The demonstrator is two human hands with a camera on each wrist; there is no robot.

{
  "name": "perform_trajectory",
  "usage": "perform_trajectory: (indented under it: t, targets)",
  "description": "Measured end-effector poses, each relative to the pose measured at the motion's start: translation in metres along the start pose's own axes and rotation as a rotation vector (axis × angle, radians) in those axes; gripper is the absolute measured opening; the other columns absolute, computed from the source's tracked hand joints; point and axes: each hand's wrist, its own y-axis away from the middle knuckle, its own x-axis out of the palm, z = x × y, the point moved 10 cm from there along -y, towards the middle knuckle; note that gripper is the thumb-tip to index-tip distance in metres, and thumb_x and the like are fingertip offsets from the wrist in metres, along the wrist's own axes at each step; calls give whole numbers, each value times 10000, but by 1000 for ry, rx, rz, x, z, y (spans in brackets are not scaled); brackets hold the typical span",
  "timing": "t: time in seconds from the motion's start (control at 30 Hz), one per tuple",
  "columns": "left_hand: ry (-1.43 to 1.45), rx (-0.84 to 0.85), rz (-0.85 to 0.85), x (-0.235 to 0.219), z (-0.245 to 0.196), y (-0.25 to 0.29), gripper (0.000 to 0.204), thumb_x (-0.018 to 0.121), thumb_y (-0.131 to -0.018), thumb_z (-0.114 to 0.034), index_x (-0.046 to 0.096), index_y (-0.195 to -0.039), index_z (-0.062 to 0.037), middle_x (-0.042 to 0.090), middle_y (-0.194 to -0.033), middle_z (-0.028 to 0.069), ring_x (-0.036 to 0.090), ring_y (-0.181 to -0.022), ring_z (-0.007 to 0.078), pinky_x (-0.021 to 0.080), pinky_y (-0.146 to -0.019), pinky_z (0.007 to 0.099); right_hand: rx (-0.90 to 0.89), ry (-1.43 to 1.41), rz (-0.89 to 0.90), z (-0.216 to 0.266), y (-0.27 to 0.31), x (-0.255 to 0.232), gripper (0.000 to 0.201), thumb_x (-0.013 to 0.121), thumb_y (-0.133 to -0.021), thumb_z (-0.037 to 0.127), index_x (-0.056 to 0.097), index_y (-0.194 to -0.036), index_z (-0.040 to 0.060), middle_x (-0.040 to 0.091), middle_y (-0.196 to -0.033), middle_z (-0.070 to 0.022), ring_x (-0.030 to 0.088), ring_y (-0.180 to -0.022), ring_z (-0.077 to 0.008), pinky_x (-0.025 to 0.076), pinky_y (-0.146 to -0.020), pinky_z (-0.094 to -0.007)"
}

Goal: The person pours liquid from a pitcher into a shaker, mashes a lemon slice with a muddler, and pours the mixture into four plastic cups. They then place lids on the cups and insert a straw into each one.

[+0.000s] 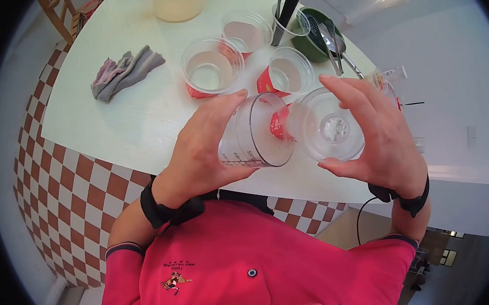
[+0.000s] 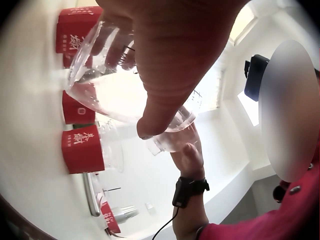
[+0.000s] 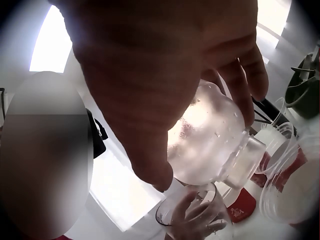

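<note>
My left hand (image 1: 200, 141) grips a clear shaker cup (image 1: 235, 143) with printed measuring marks. The cup is tilted, its open mouth facing toward my right hand. My right hand (image 1: 382, 134) holds a clear domed shaker lid (image 1: 314, 132) between spread fingers and thumb, close beside the cup's rim. In the right wrist view the lid (image 3: 210, 135) shows a round bulge and a short capped neck pointing away from the palm. Droplets cling to the lid's plastic. From the left wrist, the cup (image 2: 117, 95) appears behind my thumb.
Several clear cups with red sleeves, one here (image 1: 210, 71), stand beyond my hands. A folded grey cloth (image 1: 126, 73) lies at left. A pitcher (image 1: 181, 1) of pale liquid stands at the back; a green bowl (image 1: 311, 46) with utensils sits at back right.
</note>
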Motion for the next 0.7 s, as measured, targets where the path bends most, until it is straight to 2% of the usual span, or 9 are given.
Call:
perform_trajectory:
  t: [0.07,0.17,0.27,0.37,0.47,0.57,0.63,0.7]
  targets:
    - [-7,-21,12,-2,4,2,1037,955,-564,-159,431,-1446,-2,539,-1399,202,570,-1265,361,473,-1066,434,0,199,114,17,-11,1,970,894,-588,199,480,-1462,118,578,-1285,-136,603,-1088,-295,468,-893,-381]
    - [-8,-4,28,-1,5,5,1021,953,-566,-166,443,-1436,-5,556,-1385,196,565,-1265,370,472,-1065,436,1,317,231,37,-30,9,961,901,-589,172,487,-1456,146,579,-1275,-123,597,-1085,-295,460,-897,-412]
    - [25,-42,17,-1,13,10,996,948,-574,-166,455,-1426,-15,568,-1370,191,564,-1261,374,478,-1053,432,-19,480,299,50,-41,21,963,906,-579,153,494,-1449,151,576,-1277,-110,594,-1079,-293,458,-900,-404]
    - [55,-44,27,-4,16,11,979,946,-578,-165,464,-1420,-27,571,-1357,180,572,-1241,374,485,-1038,432,-110,483,326,69,-50,31,990,909,-566,133,483,-1459,157,575,-1276,-109,600,-1077,-297,454,-903,-398]
    - [102,-52,6,-5,24,16,974,945,-580,-163,461,-1415,-36,571,-1335,180,579,-1219,374,489,-1026,434,-245,382,282,87,-63,33,987,903,-578,130,475,-1467,154,569,-1304,-120,603,-1111,-320,470,-935,-415]
    - [139,-60,-11,-10,30,21,972,945,-581,-167,455,-1410,-37,569,-1319,180,583,-1207,372,490,-1021,434,-267,12,301,88,-77,28,989,902,-566,129,482,-1461,147,560,-1334,-134,596,-1155,-344,503,-948,-431]
    - [170,-51,-49,-13,34,25,958,926,-613,-210,457,-1432,-44,574,-1294,181,588,-1171,360,498,-993,426,-261,-143,280,87,-82,31,935,871,-612,116,468,-1455,137,557,-1304,-137,597,-1111,-341,521,-917,-411]
    - [198,-46,-79,-16,37,27,951,915,-631,-233,456,-1444,-47,577,-1286,181,588,-1158,352,500,-984,421,-249,-158,298,87,-87,33,907,856,-636,115,461,-1452,138,557,-1284,-134,600,-1087,-338,537,-884,-398]
